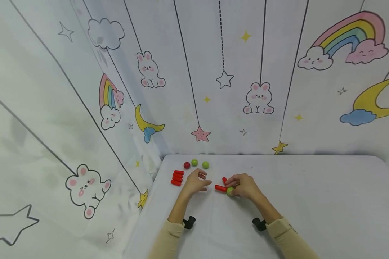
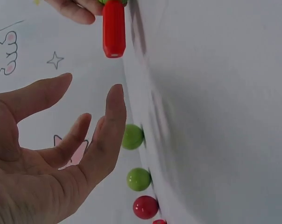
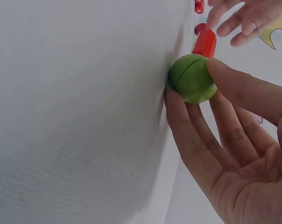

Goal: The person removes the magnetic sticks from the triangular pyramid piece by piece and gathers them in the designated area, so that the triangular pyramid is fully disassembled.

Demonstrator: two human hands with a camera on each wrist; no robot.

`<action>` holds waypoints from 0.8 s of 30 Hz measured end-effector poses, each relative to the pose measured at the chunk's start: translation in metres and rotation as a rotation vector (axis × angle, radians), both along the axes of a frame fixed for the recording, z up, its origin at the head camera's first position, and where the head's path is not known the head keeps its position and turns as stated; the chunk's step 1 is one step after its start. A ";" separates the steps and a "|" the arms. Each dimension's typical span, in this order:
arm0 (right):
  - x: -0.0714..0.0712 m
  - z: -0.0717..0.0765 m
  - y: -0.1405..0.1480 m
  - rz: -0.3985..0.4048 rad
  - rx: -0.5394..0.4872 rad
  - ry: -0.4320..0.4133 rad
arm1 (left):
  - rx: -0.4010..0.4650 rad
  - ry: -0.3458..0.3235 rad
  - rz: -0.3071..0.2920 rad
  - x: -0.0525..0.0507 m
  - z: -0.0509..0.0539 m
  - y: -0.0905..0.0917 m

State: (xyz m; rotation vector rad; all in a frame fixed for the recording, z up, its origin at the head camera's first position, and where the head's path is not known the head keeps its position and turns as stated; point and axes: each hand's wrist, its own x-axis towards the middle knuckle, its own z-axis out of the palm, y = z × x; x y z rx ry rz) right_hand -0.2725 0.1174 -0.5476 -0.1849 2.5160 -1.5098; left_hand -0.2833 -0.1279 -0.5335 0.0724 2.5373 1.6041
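Note:
My right hand (image 1: 245, 185) pinches a green ball (image 3: 192, 78) between thumb and fingers, low over the white table. A red ribbed rod (image 1: 220, 188) points leftward from the ball, its end against it; whether the two are joined I cannot tell. Another red rod (image 1: 224, 180) lies just behind, partly covered by the right fingers. To the left, my left hand (image 1: 196, 182) hovers with fingers loosely spread and holds nothing. In the left wrist view that hand (image 2: 61, 154) is apart from the red rod (image 2: 114, 30).
Several red rods (image 1: 177, 178) lie in a stack-like row left of the left hand. Behind them sit a red ball (image 1: 186, 165) and two green balls, one (image 1: 194, 162) beside it and one (image 1: 205, 164) farther right. A patterned white curtain (image 1: 227, 118) borders the table's back.

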 end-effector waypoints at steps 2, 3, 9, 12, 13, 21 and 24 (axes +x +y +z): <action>0.000 0.000 0.001 0.000 0.000 0.003 | 0.038 -0.019 -0.015 -0.002 -0.002 0.008; -0.001 0.000 0.001 0.002 -0.001 0.005 | 0.051 -0.025 -0.018 -0.003 -0.003 0.012; -0.003 -0.003 0.002 0.002 0.002 0.014 | 0.025 -0.033 -0.020 -0.006 -0.008 0.026; -0.004 -0.004 0.001 0.002 0.011 0.018 | 0.023 -0.032 -0.017 -0.006 -0.012 0.028; -0.004 -0.005 0.000 0.004 0.015 0.021 | 0.034 -0.031 -0.015 -0.006 -0.013 0.028; -0.004 -0.005 0.000 0.013 0.016 0.026 | 0.008 -0.013 -0.032 -0.008 -0.018 0.029; -0.003 -0.004 0.001 0.009 0.011 0.025 | -0.034 -0.024 -0.041 -0.010 -0.017 0.029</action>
